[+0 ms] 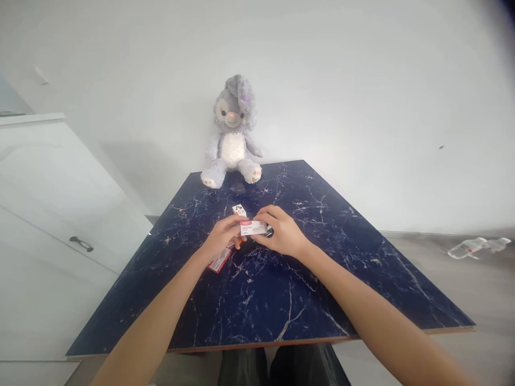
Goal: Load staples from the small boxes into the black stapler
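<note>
Your bare forearms (151, 308) run up from the bottom edge over the blue, white-veined tabletop (330, 289) and meet at a small carton (252, 228). Your left hand (222, 236) has its fingers bent at the carton's left end; your right hand (285, 233) is partly open, gripping the right end with fingertips above and thumb below. So the carton sits directly between your two hands, its printed face turned toward you; you cannot tell whether it touches the table.

That face is white with a red band at the upper left and red lettering beneath, too blurred for you to read. Just below your left hand lies a red-and-white box (219, 261), partly covered by your fingers, its print also too small. Just beyond your left fingertips is a white box (238, 209) with dark and reddish markings. Behind the carton, next to your right hand, a dark object (269, 231) shows only in part.

Farther out, a grey plush toy (233, 134) sits at the table's far end against the wall (362, 80). On your left is a white cabinet (36, 289); on the floor to your right lies a clear bottle (466, 247).
</note>
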The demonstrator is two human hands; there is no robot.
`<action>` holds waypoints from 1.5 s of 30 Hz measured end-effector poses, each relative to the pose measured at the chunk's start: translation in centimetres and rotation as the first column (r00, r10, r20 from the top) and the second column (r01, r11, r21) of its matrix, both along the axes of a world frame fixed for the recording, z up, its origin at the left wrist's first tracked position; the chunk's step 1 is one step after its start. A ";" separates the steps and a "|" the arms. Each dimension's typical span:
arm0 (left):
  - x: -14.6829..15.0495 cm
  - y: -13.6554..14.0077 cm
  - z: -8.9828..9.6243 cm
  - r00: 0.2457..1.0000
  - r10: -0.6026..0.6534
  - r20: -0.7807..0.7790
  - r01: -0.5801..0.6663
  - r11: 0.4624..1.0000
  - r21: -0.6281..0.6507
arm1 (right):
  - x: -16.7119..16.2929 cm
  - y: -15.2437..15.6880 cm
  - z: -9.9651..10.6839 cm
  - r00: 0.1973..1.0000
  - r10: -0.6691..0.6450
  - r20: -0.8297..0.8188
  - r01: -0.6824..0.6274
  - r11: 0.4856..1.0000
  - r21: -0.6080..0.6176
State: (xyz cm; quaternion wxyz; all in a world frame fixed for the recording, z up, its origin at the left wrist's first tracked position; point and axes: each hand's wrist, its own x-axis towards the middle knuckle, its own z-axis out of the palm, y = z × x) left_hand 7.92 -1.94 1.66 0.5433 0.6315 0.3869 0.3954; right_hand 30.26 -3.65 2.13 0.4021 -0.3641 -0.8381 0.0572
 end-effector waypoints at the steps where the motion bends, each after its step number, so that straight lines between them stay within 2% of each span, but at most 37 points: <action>1: -0.1 0.2 -0.1 0.999 0.046 0.001 -0.046 0.999 0.012 | 0.1 0.1 -0.1 1.000 0.012 0.005 -0.012 1.000 -0.005; 5: -0.5 0.9 -0.2 0.977 0.204 0.063 -0.205 0.979 0.015 | 0.3 0.6 -0.4 1.000 0.028 -0.013 -0.028 0.999 -0.025; 10: -1.1 1.3 0.0 0.950 0.271 0.156 -0.274 0.962 -0.005 | 0.7 0.8 -0.4 0.998 -0.012 -0.059 0.011 1.000 -0.016; 15: -1.1 1.4 -0.1 0.920 0.272 0.283 -0.258 0.962 -0.087 | 0.6 0.7 -0.4 1.000 0.012 -0.014 -0.011 0.998 0.068; 21: -1.0 1.5 -0.2 0.905 0.298 0.304 -0.285 0.955 -0.088 | 1.1 1.0 -0.5 0.992 -0.038 0.119 0.019 0.987 0.161; 30: -0.9 1.4 -0.3 0.913 0.277 0.301 -0.261 0.961 -0.092 | 0.9 1.1 -0.5 1.000 0.014 0.026 -0.016 0.996 0.087; 38: -0.9 1.3 -0.3 0.911 0.286 0.298 -0.268 0.958 -0.100 | 0.8 1.1 -0.5 1.000 0.004 -0.021 -0.003 1.000 0.027; 45: -1.0 1.5 -0.4 0.918 0.277 0.285 -0.260 0.961 -0.095 | 0.8 1.1 -0.3 0.999 -0.045 0.006 0.044 0.997 0.059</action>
